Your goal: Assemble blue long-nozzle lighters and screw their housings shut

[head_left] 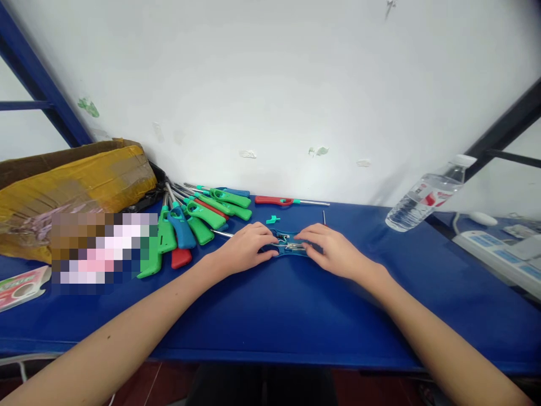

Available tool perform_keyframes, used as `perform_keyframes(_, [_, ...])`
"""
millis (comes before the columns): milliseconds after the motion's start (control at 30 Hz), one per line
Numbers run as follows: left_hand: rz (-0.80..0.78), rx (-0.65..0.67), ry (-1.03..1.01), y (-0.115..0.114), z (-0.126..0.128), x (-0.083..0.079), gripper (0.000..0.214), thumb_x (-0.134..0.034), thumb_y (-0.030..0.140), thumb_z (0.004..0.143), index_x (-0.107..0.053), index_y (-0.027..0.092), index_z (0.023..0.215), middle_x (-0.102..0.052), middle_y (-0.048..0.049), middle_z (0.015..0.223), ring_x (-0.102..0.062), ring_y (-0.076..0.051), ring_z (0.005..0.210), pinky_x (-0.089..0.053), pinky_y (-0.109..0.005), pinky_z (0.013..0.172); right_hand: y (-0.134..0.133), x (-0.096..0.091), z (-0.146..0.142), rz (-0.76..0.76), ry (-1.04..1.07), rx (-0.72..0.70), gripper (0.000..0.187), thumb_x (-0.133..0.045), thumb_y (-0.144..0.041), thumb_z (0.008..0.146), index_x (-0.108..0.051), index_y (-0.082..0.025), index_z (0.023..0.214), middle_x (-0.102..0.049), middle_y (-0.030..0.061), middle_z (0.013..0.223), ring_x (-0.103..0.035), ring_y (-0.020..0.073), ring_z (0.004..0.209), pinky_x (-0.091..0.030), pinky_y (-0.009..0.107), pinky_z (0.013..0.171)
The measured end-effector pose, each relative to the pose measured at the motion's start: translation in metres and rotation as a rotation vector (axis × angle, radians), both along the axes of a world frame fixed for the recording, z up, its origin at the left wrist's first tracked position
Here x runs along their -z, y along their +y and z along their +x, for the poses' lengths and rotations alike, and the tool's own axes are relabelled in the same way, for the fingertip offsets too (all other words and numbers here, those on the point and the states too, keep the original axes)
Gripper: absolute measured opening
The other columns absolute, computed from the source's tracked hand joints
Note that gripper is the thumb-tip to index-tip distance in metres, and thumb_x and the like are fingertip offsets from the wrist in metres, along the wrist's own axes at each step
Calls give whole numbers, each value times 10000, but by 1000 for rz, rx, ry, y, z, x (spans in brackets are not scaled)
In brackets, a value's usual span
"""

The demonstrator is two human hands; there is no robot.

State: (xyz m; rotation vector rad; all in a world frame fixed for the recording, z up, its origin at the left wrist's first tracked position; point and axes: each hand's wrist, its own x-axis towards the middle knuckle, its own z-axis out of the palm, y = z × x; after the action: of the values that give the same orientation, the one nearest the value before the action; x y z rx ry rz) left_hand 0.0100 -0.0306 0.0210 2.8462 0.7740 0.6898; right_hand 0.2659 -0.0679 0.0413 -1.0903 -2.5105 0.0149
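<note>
A blue long-nosed lighter (291, 252) lies on the table with its casing opened, and metal parts show inside. Its thin metal tube (221, 233) points out to the left beneath my left hand. My left hand (251, 247) is closed on the lighter's left part, thumb on the near side and fingers on the far side. At the other end, my right hand (332, 248) grips the casing with bent fingers; its fingertips partly hide the inner parts. Just beyond my hands lie a small green plastic piece (273, 219) and a thin metal rod (324, 217), its lower end hidden by my right hand.
Several green, blue and red lighters (203, 214) are heaped to the left. One red lighter (274, 201) lies along the wall. A taped cardboard box (80, 175) stands far left. At right are a tilted water bottle (426, 194) and a white power strip (499, 256).
</note>
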Motion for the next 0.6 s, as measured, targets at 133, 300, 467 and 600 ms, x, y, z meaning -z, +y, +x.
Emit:
perform_keyframes(133, [0, -5, 15, -1, 0, -4, 277, -587, 367, 919, -687, 182, 1097, -670, -92, 1040, -591, -223, 980, -474, -361, 887, 2, -3, 5, 3, -12, 10, 336, -457, -101, 870, -704, -193, 1078, -716, 93, 1018, -642, 232, 961, -525, 407, 860])
perform_keyframes(300, [-11, -1, 48, -2, -1, -6, 294, -624, 375, 895, -684, 181, 1108, -664, -96, 1074, -593, -231, 998, -470, -362, 899, 2, -6, 8, -97, 4, 57, 356, -482, -98, 841, -693, -188, 1112, -742, 63, 901, -670, 208, 867, -534, 360, 808])
perform_keyframes(467, [-10, -8, 65, -1, -1, -5, 293, -629, 365, 894, -679, 179, 1115, -660, -92, 1086, -590, -230, 1006, -460, -363, 915, 1, -9, 10, -16, 56, 97, 300, -478, -199, 912, -680, -175, 1132, -728, 89, 1026, -659, 222, 945, -522, 367, 850])
perform_keyframes(600, [-11, -4, 68, -1, -1, -4, 302, -623, 373, 898, -674, 177, 1122, -656, -90, 1090, -585, -229, 1012, -460, -354, 910, -2, -10, 7, 20, 70, 120, 366, -363, -305, 995, -701, -177, 1055, -732, 90, 1032, -660, 225, 938, -507, 371, 850])
